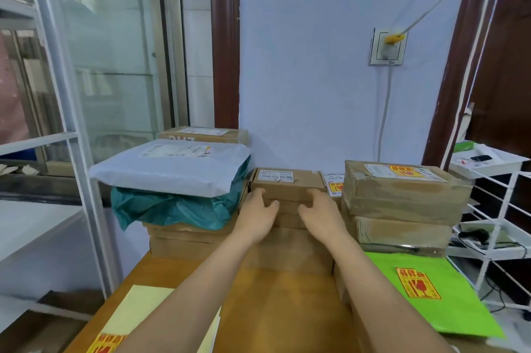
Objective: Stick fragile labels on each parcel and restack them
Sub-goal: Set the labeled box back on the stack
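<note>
A small rectangular cardboard parcel (290, 184), mid-counter near the far edge, is gripped by the left hand (257, 216) and right hand (321, 214), fingers curled over its near top edge. Its lower faces are hidden by both hands. The label sheet (112, 341) at the counter's (281, 312) near edge is cut off by the frame.

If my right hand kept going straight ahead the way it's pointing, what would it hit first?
The right hand already touches the small box. Past that box's top, likely the wall, though depth is unclear.

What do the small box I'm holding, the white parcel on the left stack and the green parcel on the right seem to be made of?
Small box: matte brown cardboard, with visible folded lid edges. White parcel: likely soft plastic mailer film, with a slight sheen and wrinkles. Green parcel: probably a smooth plastic bag, lying flat and thin.
</note>
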Motion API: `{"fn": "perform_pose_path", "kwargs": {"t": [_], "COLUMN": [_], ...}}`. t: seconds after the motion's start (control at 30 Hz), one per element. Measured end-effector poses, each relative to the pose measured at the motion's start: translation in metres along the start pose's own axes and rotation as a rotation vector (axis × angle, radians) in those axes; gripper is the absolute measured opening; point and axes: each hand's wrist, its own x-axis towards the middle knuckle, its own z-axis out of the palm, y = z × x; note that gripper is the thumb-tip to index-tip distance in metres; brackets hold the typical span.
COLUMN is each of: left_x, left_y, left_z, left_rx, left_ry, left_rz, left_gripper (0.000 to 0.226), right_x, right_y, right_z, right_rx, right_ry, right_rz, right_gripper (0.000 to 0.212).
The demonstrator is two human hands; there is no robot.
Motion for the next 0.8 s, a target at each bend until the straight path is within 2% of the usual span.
{"fn": "perform_pose_path", "kwargs": {"t": [0.13, 0.3, 0.47, 0.6, 0.67, 0.8], "left_x": [0.028, 0.063, 0.096, 0.112, 0.119, 0.128], "left_y": [-0.003, -0.010, -0.016, -0.023, -0.026, -0.032], "left_z": [0.007, 0.015, 0.027, 0.036, 0.039, 0.044], "left_rx": [-0.028, -0.074, -0.092, -0.014, -0.052, -0.108], "left_ry": [0.023, 0.080, 0.107, 0.084, 0.083, 0.135], "left_rz": [-0.037, -0.092, -0.114, -0.145, -0.177, -0.189], "left_gripper": [0.048, 0.047, 0.048, 0.063, 0.072, 0.072], "right_x": [0.026, 0.056, 0.083, 0.097, 0.102, 0.108], "right_y": [0.001, 0.007, 0.018, 0.029, 0.032, 0.038], "right_z": [0.011, 0.017, 0.028, 0.037, 0.039, 0.043], "right_rx": [-0.034, -0.064, -0.091, -0.116, -0.124, -0.101], "right_ry": [-0.006, -0.004, 0.047, 0.077, 0.083, 0.108], "right_rz": [0.037, 0.073, 0.111, 0.178, 0.204, 0.215], "right_gripper": [0.040, 0.047, 0.034, 0.040, 0.042, 0.040]}}
